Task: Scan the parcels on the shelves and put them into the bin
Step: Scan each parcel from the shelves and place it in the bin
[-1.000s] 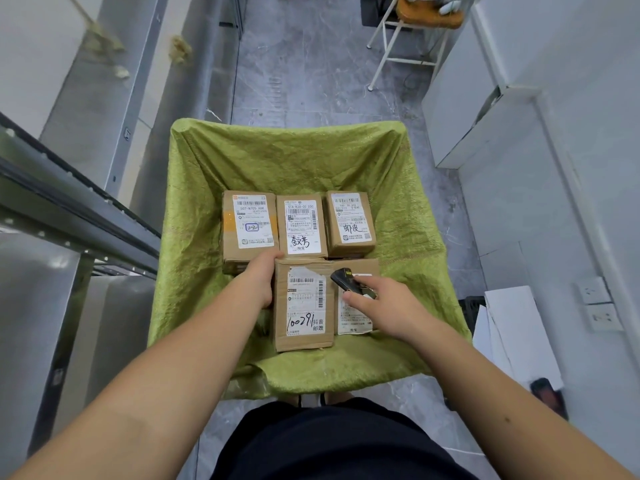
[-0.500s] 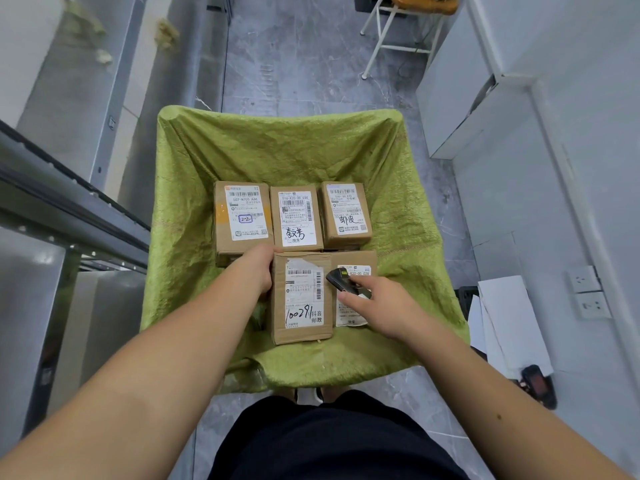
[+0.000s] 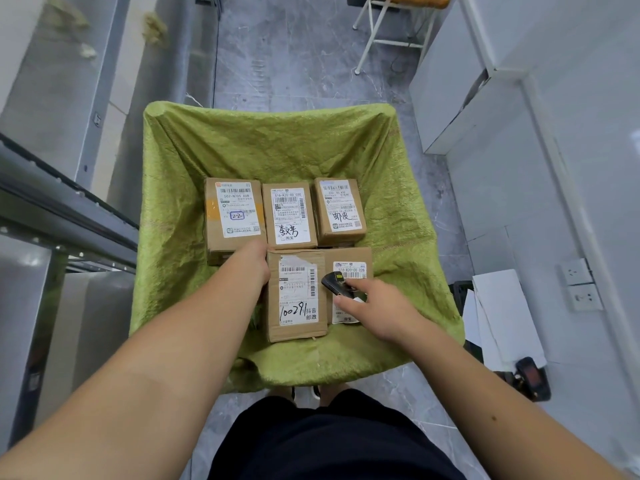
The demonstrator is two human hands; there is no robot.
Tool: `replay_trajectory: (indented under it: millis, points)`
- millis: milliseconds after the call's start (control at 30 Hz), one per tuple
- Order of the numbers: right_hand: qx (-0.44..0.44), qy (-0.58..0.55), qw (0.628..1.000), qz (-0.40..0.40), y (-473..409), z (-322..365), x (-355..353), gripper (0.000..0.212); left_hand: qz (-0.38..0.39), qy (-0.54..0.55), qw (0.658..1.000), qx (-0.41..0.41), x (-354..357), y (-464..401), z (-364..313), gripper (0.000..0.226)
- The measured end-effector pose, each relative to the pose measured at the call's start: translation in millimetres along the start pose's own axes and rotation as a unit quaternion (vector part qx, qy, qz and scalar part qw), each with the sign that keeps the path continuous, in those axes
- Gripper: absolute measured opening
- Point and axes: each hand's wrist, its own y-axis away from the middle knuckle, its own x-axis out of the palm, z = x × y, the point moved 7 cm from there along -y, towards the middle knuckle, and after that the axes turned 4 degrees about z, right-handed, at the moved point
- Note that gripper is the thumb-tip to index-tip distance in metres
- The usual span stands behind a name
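In the green-lined bin (image 3: 221, 147), head view: left hand (image 3: 254, 263) at the edge of the front-left parcel (image 3: 297, 294) — finger grip cannot be told — right hand (image 3: 375, 304) clasping the scanner (image 3: 337, 284); best seat it flush against its neighbours.

A single head-worn camera looks steeply down and forward, close above the green-lined bin (image 3: 398, 216); beyond the fingers (image 3: 348, 303) lies grey floor (image 3: 294, 57), with shelving (image 3: 69, 209) at their left.

Both forearms are bare (no sleeves in view), and the person wears black shorts (image 3: 332, 441).
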Motion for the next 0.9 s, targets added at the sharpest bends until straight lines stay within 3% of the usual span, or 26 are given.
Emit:
replay_trajectory:
  millis: [200, 367, 433, 600, 900]
  points:
    - [0.005, -0.007, 1.0, 0.003, -1, 0, -2, 0.07, 0.046, 0.038, 0.998, -0.01, 8, 0, 2, 0.027]
    - [-0.002, -0.016, 1.0, 0.007, -6, 2, -5, 0.07, 0.091, 0.068, 0.993, 0.037, 6, 5, 24, 0.038]
    - [-0.002, -0.021, 1.0, 0.007, -7, 3, -5, 0.07, 0.097, 0.083, 0.989, 0.073, 3, 7, 30, 0.057]
    - [-0.008, -0.019, 1.0, 0.006, -9, 6, -8, 0.069, 0.144, -0.023, 0.981, 0.131, 5, 16, 33, 0.11]
    - [-0.008, -0.017, 1.0, 0.008, -13, 9, -8, 0.07, 0.111, -0.049, 0.985, 0.124, -4, -2, 43, 0.092]
